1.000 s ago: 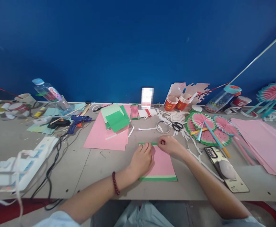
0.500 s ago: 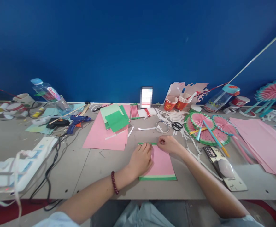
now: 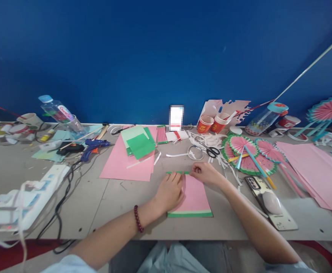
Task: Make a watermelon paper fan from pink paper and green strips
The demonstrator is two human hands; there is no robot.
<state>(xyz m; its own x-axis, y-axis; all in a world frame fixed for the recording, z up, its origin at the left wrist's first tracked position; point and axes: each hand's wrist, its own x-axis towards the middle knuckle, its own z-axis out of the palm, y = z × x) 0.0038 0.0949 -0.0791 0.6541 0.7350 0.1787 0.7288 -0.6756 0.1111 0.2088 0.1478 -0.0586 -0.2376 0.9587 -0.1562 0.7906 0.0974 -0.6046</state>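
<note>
A pink paper sheet with green and white edge bands (image 3: 194, 199) lies on the table right in front of me. My left hand (image 3: 170, 191) rests on its left part, fingers curled down and pressing near the far green edge (image 3: 177, 173). My right hand (image 3: 205, 173) is closed in a pinch on the far edge of the same sheet, at its right end. A dark red bead bracelet (image 3: 137, 219) sits on my left wrist.
Larger pink sheets with green paper (image 3: 131, 155) lie to the left, beside a blue glue gun (image 3: 93, 146) and a white power strip (image 3: 26, 197). Scissors (image 3: 213, 151), paper strips, red cups (image 3: 213, 123), watermelon paper fans (image 3: 245, 153) and a phone (image 3: 271, 203) lie to the right.
Both hands stay on the far edge of the pink sheet. The right hand has shifted very slightly; nothing else moved.
</note>
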